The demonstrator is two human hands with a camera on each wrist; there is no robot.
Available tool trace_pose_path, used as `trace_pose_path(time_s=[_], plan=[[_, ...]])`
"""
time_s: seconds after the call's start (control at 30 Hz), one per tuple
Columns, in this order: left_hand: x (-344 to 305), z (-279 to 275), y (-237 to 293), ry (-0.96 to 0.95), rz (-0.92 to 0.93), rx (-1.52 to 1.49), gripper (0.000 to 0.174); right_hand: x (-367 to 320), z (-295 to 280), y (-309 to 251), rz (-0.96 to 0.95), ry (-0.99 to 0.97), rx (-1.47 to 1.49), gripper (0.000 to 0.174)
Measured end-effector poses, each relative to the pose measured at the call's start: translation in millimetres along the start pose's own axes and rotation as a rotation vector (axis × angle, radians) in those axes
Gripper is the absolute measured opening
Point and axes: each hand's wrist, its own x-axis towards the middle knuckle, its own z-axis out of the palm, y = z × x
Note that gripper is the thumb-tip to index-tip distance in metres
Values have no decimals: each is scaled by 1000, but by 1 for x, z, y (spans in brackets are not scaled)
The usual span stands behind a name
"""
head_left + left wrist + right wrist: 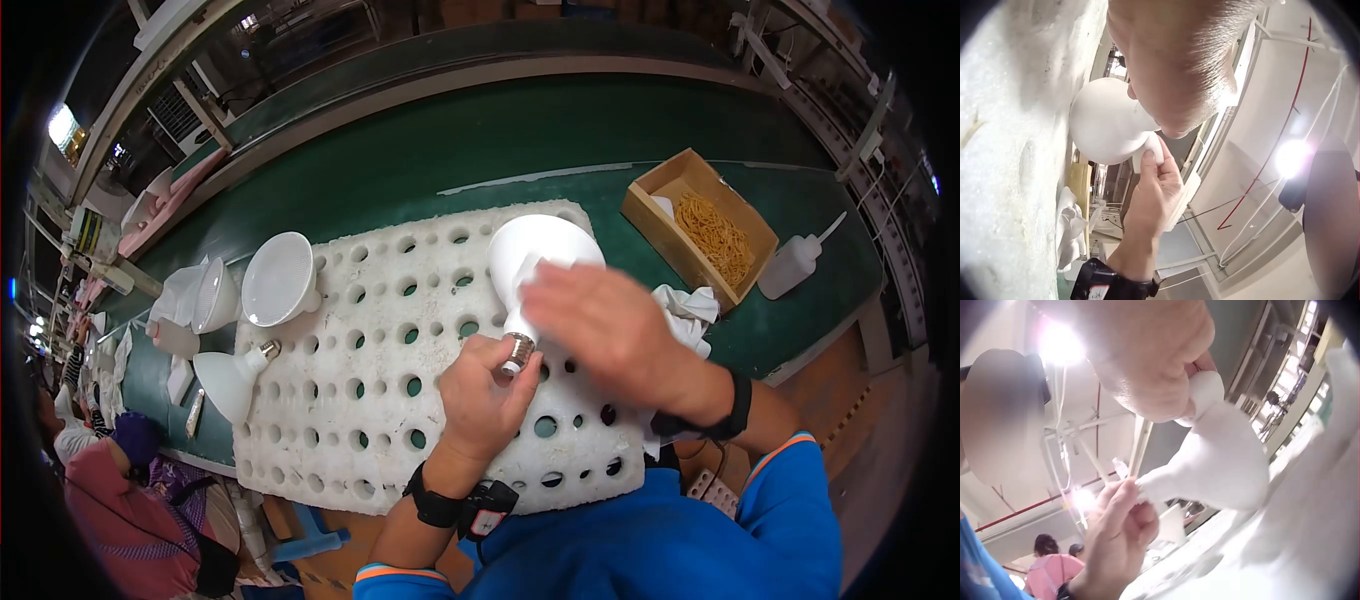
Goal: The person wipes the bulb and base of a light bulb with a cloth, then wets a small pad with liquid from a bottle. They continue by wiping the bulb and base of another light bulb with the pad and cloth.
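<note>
My left hand (475, 395) pinches the metal screw base (518, 350) of a white reflector light bulb (545, 240). The bulb's wide face points away from me, over the far right of a white foam board (385, 360). Blurred in the head view, my right hand (610, 330) lies across the bulb's side. The left wrist view shows its thumb and fingers pinching a small white block (1147, 153) against the bulb's neck. In the right wrist view, the block (1207, 387) is partly hidden behind the hand.
More bulbs stand at the board's left: one (280, 280) face up, another (228, 385) on its side. A wooden box (690, 255) of yellow rubber bands, a squeeze bottle (792, 268) and a white cloth (690, 305) are at right. A person in pink (130, 510) is at left.
</note>
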Motion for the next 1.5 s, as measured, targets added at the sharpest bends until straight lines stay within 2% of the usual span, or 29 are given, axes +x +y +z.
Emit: trace_pose_path(time_s=[0.07,0.17,0.23,0.33,0.43,0.53,0.63,0.73,0.8,0.93,1.1,1.2,1.27,1.37,1.43,1.5], plan=[[0,-1,1,-21,5,-1,30,7,-2,-14,-90,-37,-16,26],[2,0,2,-15,-40,-54,28,12,-4,25,37,7,-87,26],[2,0,0,-5,-105,-116,28,8,-9,32,133,29,-73,28],[4,5,7,120,-379,-471,28,-1,-16,22,191,26,-137,34],[5,0,11,126,-582,-556,26,-11,-23,8,182,8,-205,35],[4,-1,13,137,-703,-589,24,-16,-28,6,173,0,-189,37],[-2,6,14,146,-533,-498,26,-16,-27,9,190,16,-159,37],[-5,3,0,37,-186,-79,28,-19,-20,12,212,19,-97,36],[-5,0,-1,-9,-145,-7,28,-23,-8,12,223,20,-52,34],[1,-2,2,-40,1,120,28,-20,5,-18,52,3,110,29],[3,-2,2,-22,-54,133,28,-3,2,33,21,34,-73,24],[3,-2,6,-16,-53,153,29,0,5,47,193,111,-44,23],[4,-1,6,-8,-38,145,29,0,8,27,81,110,-86,24],[4,-1,5,-28,0,125,29,2,10,-9,-81,24,37,23],[6,-1,7,-41,13,123,29,8,10,14,-46,36,-3,24],[7,-1,10,-42,-54,124,28,15,3,35,6,47,-103,25]])
